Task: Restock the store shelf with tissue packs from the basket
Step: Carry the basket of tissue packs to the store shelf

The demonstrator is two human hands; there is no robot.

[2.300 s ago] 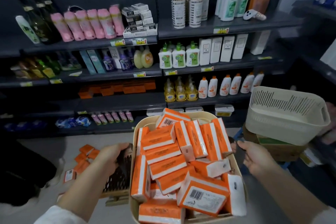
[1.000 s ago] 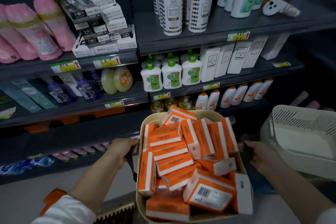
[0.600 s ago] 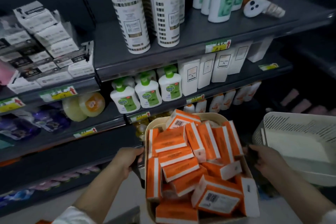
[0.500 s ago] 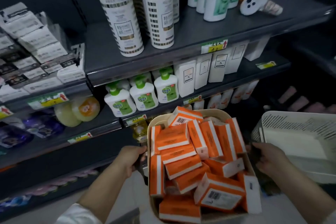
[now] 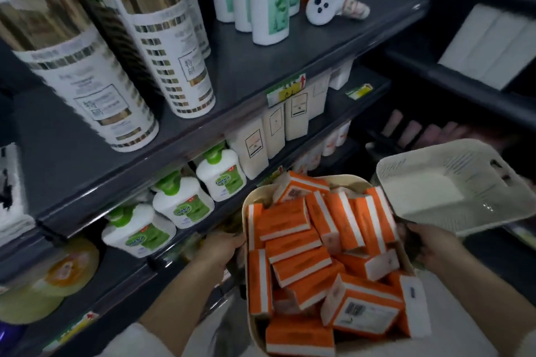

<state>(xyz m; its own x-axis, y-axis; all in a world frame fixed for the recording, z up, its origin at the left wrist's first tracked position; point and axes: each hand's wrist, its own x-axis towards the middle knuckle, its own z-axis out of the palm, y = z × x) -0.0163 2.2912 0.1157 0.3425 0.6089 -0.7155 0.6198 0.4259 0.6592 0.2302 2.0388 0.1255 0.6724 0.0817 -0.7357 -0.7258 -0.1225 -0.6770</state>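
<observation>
A beige basket (image 5: 262,193) filled with several orange-and-white tissue packs (image 5: 301,269) is held up in front of the dark store shelf (image 5: 237,78). My left hand (image 5: 222,245) grips the basket's left side and my right hand (image 5: 429,243) grips its right side. The packs lie jumbled, some on edge, and one with a barcode (image 5: 361,311) sits near the front right. The basket's handles are hidden by my fingers.
Tall white-and-gold bottles (image 5: 95,84) and green-labelled bottles (image 5: 269,0) stand on the upper shelf beside a white controller (image 5: 322,7). Green-capped soap bottles (image 5: 181,206) and white boxes (image 5: 274,127) fill the shelf below. An empty white basket (image 5: 452,182) sits at the right.
The view has moved closer to the shelf and up, so the upper shelf now fills the frame. Both hands have kept their hold on the basket, which has risen with them.
</observation>
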